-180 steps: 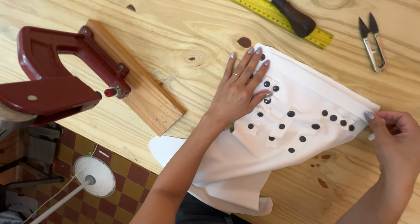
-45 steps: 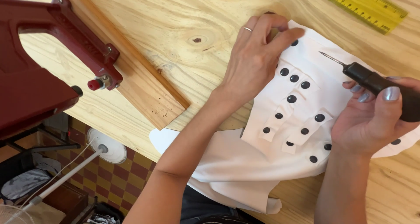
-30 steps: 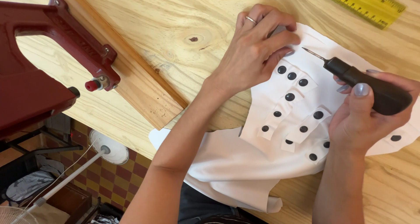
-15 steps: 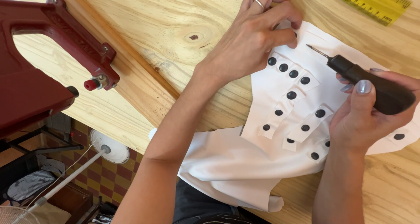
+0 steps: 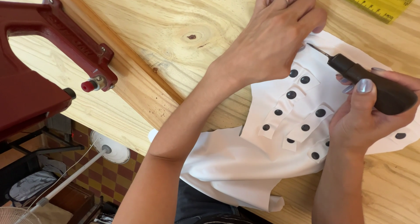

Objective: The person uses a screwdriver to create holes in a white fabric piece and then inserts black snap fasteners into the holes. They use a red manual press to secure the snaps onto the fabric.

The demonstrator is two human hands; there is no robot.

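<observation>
Now the right hand [image 5: 372,114] is gripping the awl [image 5: 372,86] at three o'clock, tip on the white fabric [image 5: 245,171]; the left hand [image 5: 271,35], fingers curled, is pressing it to the bench [image 5: 153,27]. Keeping it taut seems wise.

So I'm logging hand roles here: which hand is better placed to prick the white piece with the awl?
The right hand, probably. It already grips the awl by its dark handle, metal tip aimed at the white piece beside the left hand, which presses the piece onto the wooden table.
</observation>
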